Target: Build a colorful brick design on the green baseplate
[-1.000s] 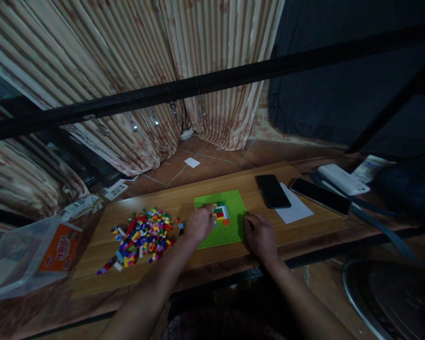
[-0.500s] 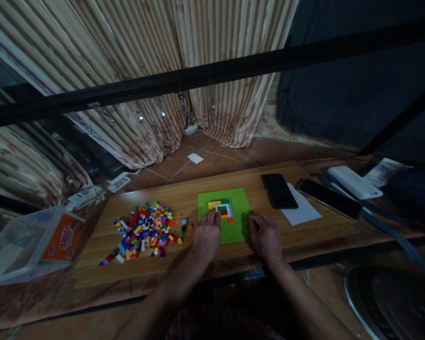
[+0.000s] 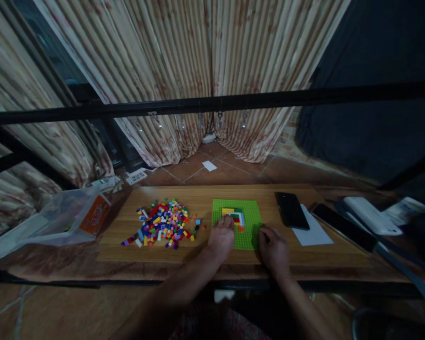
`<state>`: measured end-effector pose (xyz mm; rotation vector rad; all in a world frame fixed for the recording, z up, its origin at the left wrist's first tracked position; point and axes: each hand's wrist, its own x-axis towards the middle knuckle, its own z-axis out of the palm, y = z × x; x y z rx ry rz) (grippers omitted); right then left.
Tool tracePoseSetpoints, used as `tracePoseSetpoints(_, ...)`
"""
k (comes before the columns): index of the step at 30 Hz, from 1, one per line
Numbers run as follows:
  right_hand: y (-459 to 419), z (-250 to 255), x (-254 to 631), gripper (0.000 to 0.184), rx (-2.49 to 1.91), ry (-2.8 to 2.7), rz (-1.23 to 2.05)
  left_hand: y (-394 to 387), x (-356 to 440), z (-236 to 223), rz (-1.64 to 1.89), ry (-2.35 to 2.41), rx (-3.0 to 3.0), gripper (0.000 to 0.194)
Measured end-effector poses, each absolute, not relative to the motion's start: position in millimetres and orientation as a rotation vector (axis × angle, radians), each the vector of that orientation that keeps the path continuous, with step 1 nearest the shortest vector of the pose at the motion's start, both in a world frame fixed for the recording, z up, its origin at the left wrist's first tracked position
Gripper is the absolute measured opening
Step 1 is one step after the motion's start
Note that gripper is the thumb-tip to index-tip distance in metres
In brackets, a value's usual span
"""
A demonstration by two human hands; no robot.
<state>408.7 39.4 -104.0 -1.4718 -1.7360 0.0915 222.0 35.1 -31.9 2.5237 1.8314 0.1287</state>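
Note:
A green baseplate [image 3: 250, 215] lies on a wooden board [image 3: 198, 202], with a small patch of yellow, red, white and green bricks [image 3: 235, 216] built on its upper left. My left hand [image 3: 222, 237] rests on the plate's lower left, its bent fingertips touching the lower edge of the brick patch. Anything pinched there is hidden. My right hand [image 3: 273, 246] sits curled at the plate's lower right corner, thumb and finger on its edge. A pile of loose coloured bricks [image 3: 165, 223] is spread left of the plate.
Right of the plate lie a black phone [image 3: 291, 210], a white sheet [image 3: 313, 232], a second dark phone [image 3: 343, 226] and a white device [image 3: 371, 215]. At the left is a clear bag with an orange box [image 3: 76, 215]. A black bar [image 3: 212, 101] crosses in front of striped curtains.
The view has tipped up and shifted, so the board sits more level and centred. My left hand slid down from the bricks to the plate's lower left; my right hand stayed at the corner.

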Motion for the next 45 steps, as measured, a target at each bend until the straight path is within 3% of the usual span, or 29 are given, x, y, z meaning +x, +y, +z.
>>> tracePoseSetpoints(7,41,-105,414,0.030,-1.428,-1.713,0.163,-30,177,-40,0.531,1.886,2.318,0.060)
tracePoseSetpoints(12,39,-100,425,0.036,-1.477,-1.619,0.288,-83,124,-62,0.738,1.981,2.122,0.039)
tracePoseSetpoints(16,30,-83,412,0.033,-1.462,-1.562,0.220,-98,89,-73,0.897,2.147,1.978,0.033)
tracePoseSetpoints(25,-13,-67,268,0.023,-1.189,-1.988,0.530,-96,66,-73,0.977,2.174,1.845,0.028)
tracePoseSetpoints(34,6,-70,201,0.020,-1.234,-2.181,0.168,-96,68,-72,1.076,2.089,1.774,0.026)
tracePoseSetpoints(45,25,-72,198,0.018,-1.276,-2.280,0.085,-95,69,-68,1.062,2.072,1.719,0.024)
